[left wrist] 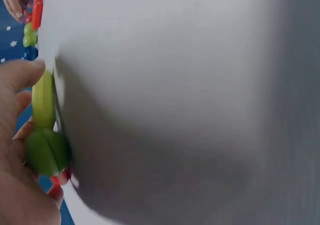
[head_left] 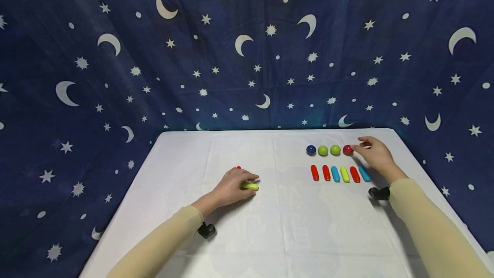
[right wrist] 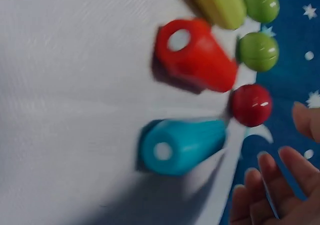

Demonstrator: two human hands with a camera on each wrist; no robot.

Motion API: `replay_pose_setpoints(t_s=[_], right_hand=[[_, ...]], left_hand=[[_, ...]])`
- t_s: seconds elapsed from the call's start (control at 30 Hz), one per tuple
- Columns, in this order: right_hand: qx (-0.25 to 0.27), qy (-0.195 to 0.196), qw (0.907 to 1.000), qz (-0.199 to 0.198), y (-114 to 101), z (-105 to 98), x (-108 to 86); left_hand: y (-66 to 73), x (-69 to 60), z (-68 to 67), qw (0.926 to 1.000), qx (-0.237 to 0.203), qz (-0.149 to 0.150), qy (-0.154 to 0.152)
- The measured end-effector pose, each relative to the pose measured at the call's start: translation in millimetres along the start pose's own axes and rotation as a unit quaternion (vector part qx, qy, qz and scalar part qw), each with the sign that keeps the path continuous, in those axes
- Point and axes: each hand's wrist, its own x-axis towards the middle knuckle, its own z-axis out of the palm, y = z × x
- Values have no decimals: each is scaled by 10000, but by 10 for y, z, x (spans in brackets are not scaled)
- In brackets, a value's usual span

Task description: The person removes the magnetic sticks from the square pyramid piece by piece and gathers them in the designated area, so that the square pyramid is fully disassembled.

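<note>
My left hand [head_left: 233,185] lies low over the left part of the table, its fingers curled round a yellow-green stick [left wrist: 44,102]. Below that stick in the left wrist view, a green ball [left wrist: 47,152] sits under the palm, with a red piece [left wrist: 61,177] partly hidden beneath it. At the back right, my right hand [head_left: 374,153] hovers with fingers apart beside a red ball [right wrist: 251,105]. In the right wrist view a gap shows between thumb and ball, and nothing is held.
Left of the red ball are two green balls [head_left: 329,150] and a dark blue ball [head_left: 311,150]. In front runs a row of short sticks, including a red stick [head_left: 314,173], a yellow stick [head_left: 344,174] and a blue stick [head_left: 364,173]. A starry curtain [head_left: 216,46] stands behind the white table [head_left: 270,226].
</note>
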Motion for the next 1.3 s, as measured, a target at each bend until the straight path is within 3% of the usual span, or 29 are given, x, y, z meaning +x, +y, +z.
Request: replay_pose_setpoints(t_s=[0.17, 0.33, 0.47, 0.6, 0.73, 0.83, 1.03, 1.3], right_hand=[[172, 510, 9977, -424, -206, -38, -122], [358, 567, 9915, -1119, -595, 53, -314], [454, 136, 9804, -1911, -901, 279, -475], [388, -766, 9653, -2465, -1166, 642, -630], [116, -1618, 9496, -2684, -1330, 1072, -718], [-116, -2025, 9410, -2710, -1378, 1348, -740], [-330, -2142, 9290, -3001, -1413, 1619, -736], [-321, -2180, 9291, -2971, -1435, 1682, -757]], left_hand=[[-109, -71, -167, 9989, 46, 111, -458], [-220, -123, -296, 9965, 432, 138, -703], [-241, -118, -306, 9944, 935, 256, -415], [-171, -70, -221, 9917, 1252, 281, -53], [-29, -10, -110, 9948, 1012, 103, -18], [49, 26, -48, 9967, 795, 72, -143], [90, 33, -40, 9981, 542, -9, -298], [55, 38, -27, 9999, 37, -156, -55]])
